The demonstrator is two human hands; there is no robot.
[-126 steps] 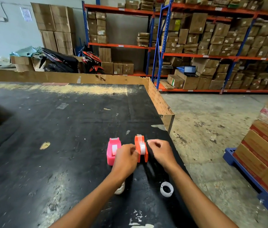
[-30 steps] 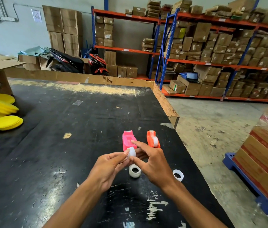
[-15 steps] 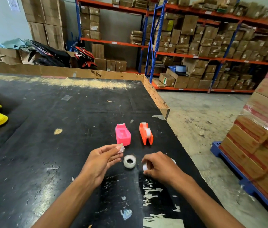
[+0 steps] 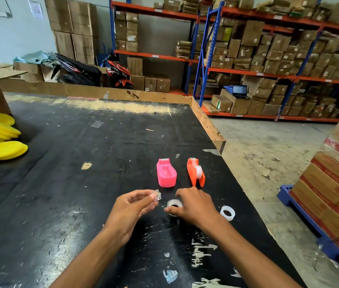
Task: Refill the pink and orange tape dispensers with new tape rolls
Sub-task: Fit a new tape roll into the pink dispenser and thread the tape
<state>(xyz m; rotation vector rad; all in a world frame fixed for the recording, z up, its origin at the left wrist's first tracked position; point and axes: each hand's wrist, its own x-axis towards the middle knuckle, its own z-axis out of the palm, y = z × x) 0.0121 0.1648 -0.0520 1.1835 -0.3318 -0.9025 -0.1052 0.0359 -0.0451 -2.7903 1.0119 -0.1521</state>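
Scuffed black table (image 4: 81,194); shelving (image 4: 268,73) behind; left hand (image 4: 131,210) pinches clear piece (image 4: 157,195); right hand (image 4: 193,206) grips tape roll (image 4: 173,204).

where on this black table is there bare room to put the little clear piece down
Bare: the wide stretch between the yellow pads and the pink dispenser. Crowded: near the right hand, with the tape roll, orange dispenser and white ring.

Bare forearms, no sleeves/gloves.

No legible text; wall notice (image 4: 36,9), carton labels (image 4: 131,38) too blurred.
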